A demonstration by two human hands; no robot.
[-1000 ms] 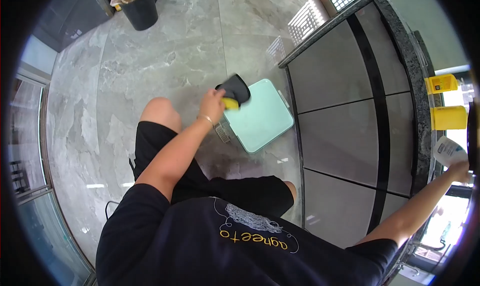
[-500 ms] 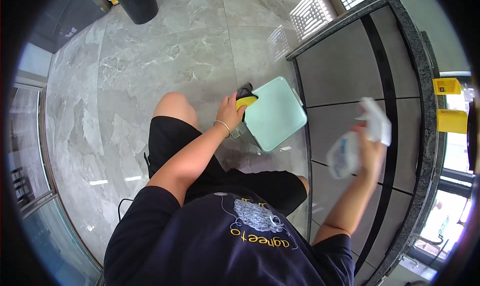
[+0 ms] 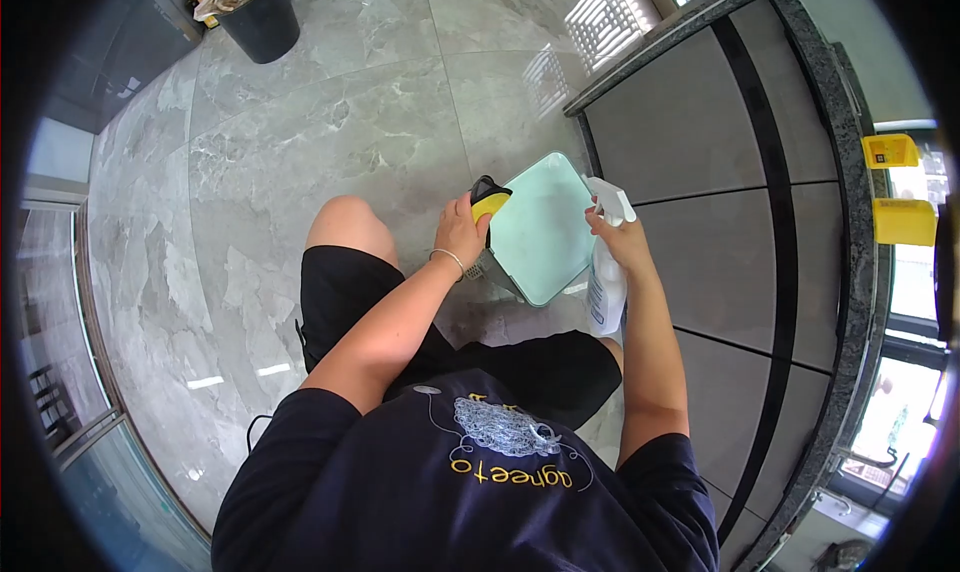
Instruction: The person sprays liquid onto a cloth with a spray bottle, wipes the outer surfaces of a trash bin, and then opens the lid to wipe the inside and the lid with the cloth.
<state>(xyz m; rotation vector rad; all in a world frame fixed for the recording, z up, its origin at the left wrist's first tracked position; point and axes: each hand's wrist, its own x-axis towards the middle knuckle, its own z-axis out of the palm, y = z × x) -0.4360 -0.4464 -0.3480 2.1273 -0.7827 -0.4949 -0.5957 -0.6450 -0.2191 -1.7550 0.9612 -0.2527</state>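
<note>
A pale mint-green lid, roughly square with rounded corners, tops a box low in front of me. Closed round a yellow-and-black hand-sized object is my left hand, at the lid's left edge; the object's exact kind is partly hidden by the fingers. My right hand grips a white spray bottle by its neck, just beyond the lid's right edge. The bottle's trigger head is uppermost, near the lid's far right corner. A whitish, misty look covers the lid's surface.
Grey drawer fronts under a stone-edged counter rise close on the right. A black bin stands on the tiled floor at the far left. Two yellow holders sit by the window.
My right hand has brought the spray bottle leftward from in front of the drawers to the lid's right edge. The left hand has stayed nearly in place; the lid looks mistier.
</note>
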